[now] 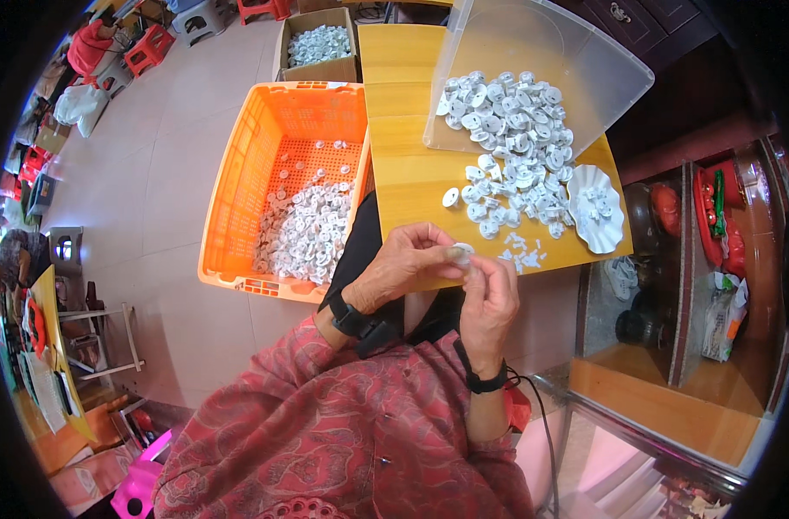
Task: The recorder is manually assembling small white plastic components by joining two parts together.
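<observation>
Just right of centre in the frame, above the near edge of the table, is a small white part (463,249): pale and rounded, mostly covered by fingertips, so its finer shape is lost to me. The left hand (401,266) pinches it between thumb and fingers. The right hand (488,298) is bent in close, thumb and fingers together at its lower edge; I cannot tell whether they grip that same part or another piece. Just beyond, small white slips (524,257) lie scattered on the yellow table (403,112), near a heap of white discs (524,164) reaching into a clear bin (576,52) at upper right. 1 disc (451,197) lies apart, left of the heap. A ruffled white dish (604,239) holds a few more. Left of the table, an orange crate (232,208) holds many similar white pieces (304,229).
</observation>
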`<state>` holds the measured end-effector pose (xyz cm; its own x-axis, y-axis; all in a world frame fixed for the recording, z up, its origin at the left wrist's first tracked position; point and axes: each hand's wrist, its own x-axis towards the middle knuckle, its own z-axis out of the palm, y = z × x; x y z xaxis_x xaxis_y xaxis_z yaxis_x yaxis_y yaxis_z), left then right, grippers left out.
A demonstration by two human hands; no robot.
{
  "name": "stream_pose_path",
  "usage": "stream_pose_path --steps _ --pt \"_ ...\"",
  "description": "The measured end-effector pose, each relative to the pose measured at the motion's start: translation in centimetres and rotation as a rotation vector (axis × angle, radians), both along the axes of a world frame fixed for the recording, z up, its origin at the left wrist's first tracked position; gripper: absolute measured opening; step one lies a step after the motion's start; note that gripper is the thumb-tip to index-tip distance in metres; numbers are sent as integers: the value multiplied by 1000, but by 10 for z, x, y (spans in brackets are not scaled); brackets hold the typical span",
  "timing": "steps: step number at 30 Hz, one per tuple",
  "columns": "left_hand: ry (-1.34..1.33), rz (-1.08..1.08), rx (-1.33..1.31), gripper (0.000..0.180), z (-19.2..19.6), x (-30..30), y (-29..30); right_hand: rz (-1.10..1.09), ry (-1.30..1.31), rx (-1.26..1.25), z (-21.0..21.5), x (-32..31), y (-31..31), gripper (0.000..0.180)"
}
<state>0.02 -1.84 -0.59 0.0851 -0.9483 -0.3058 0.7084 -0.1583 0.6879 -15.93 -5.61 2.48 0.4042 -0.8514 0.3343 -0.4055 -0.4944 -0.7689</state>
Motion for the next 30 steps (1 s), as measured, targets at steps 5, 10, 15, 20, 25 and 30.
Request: stream_pose_path --steps 5,10,15,20,25,30 --pt "135 -3 -30 13 -10 -1 7 -44 -124 57 -1 5 5 14" --pt "132 -14 -122 12 -15 0 8 -62 -108 77 -3 3 7 17" --pt "202 -40 -120 15 -21 2 10 -46 -97 45 5 5 9 18" --pt "204 -37 -83 26 -17 0 12 13 -67 -22 9 8 10 18" --pt "147 -23 -97 29 -17 -3 13 -21 -64 18 6 8 10 19" --pt "155 -16 -116 29 -18 -4 13 -39 -76 48 6 9 10 20"
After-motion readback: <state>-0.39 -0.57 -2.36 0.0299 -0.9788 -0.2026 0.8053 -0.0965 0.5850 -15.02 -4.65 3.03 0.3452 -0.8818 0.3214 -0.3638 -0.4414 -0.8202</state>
